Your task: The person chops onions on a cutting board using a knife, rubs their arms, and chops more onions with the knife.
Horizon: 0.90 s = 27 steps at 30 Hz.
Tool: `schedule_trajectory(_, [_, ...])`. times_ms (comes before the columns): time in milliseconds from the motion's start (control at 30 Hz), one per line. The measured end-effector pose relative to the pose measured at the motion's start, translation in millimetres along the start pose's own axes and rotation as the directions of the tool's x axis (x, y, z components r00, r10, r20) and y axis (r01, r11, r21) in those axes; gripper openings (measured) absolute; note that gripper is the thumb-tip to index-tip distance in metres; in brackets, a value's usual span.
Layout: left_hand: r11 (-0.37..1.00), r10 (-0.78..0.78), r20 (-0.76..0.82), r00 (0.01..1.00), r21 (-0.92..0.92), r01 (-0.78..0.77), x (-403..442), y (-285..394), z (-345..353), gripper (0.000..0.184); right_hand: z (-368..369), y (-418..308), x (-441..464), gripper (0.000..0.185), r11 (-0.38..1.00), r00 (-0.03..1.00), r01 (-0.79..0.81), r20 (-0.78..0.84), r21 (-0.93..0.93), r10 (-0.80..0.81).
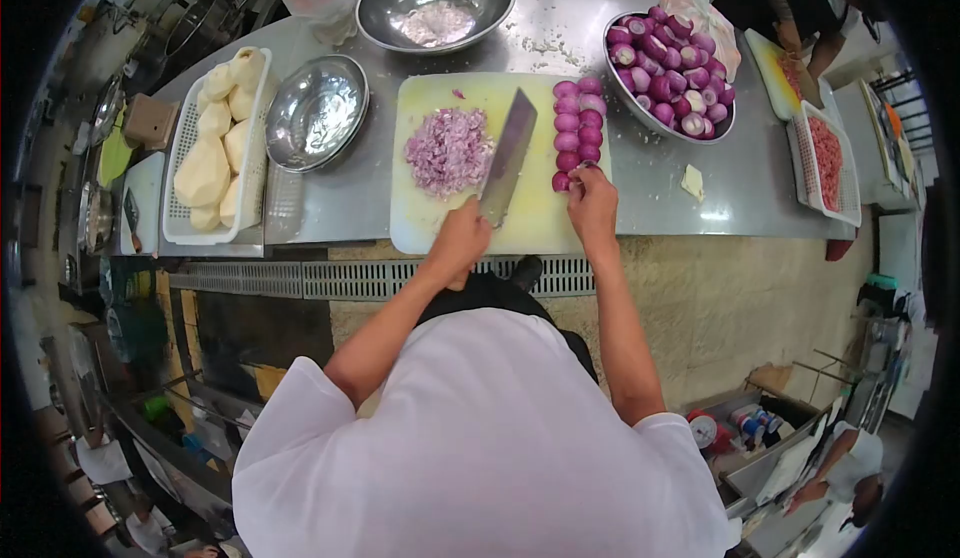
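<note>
My left hand (462, 242) is closed round the handle of a cleaver (512, 148), its broad blade tilted up over the cutting board (420, 230). To the left of the blade lies a heap of finely chopped red onion (446, 152). On the board's right side, peeled red onion halves (567, 122) stand in two columns. My right hand (594, 202) is at the near end of these columns, fingers pinched on a red onion half (561, 182), which they partly hide.
A steel bowl of peeled red onions (675, 73) stands at the right. Beyond the board is a bowl with chopped bits (490, 20). On the left are a shiny metal bowl (318, 113) and a white basket of peeled roots (254, 163). A co-worker's arm (790, 28) works at far right.
</note>
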<state>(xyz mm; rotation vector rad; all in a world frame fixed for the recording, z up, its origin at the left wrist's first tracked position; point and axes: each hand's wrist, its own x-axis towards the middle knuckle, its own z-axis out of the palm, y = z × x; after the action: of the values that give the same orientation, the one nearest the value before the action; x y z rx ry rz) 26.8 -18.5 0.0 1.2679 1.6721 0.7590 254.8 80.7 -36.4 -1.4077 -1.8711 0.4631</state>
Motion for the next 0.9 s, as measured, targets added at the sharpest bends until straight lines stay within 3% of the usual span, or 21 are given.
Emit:
schedule_trajectory(33, [0.990,-0.110,0.042,0.993,-0.087,0.114,-2,-1,-9,0.019,2,1,0,0.016,1.000,1.000,0.001,-0.002,-0.004,-0.001])
schedule_trajectory(167, [0.996,-0.017,-0.103,0.995,0.088,0.026,15,-11,-41,0.017,7,-6,-5,0.019,0.994,0.999,-0.012,0.046,-0.110,0.017])
schedule_trajectory(233, [0.997,-0.030,-0.095,0.995,0.073,0.037,12,-8,-42,0.017,10,-4,-4,0.020,0.991,0.998,-0.013,0.056,-0.136,0.021])
schedule_trajectory(300, [0.976,0.129,-0.155,0.980,0.193,-0.098,7,-16,-32,0.017,18,-2,-3,0.021,0.992,0.998,-0.001,0.068,-0.129,0.010])
schedule_trajectory(433, [0.967,0.079,-0.102,0.992,0.251,-0.052,-1,-18,-36,0.017,40,-21,1,0.020,0.997,0.985,0.017,0.173,-0.077,-0.003])
schedule_trajectory(500, [0.929,0.178,-0.136,0.975,0.350,-0.121,7,-21,-51,0.019,57,-35,7,0.018,0.998,0.964,0.061,0.256,0.030,-0.066])
schedule_trajectory(700, [0.940,0.161,-0.162,0.974,0.326,-0.101,11,-6,-35,0.022,85,-59,21,0.018,0.972,0.911,0.235,0.352,-0.012,-0.216])
schedule_trajectory(900, [0.967,0.086,-0.106,0.991,0.248,-0.058,2,1,-38,0.025,86,-60,20,0.023,0.965,0.904,0.261,0.361,-0.036,-0.231])
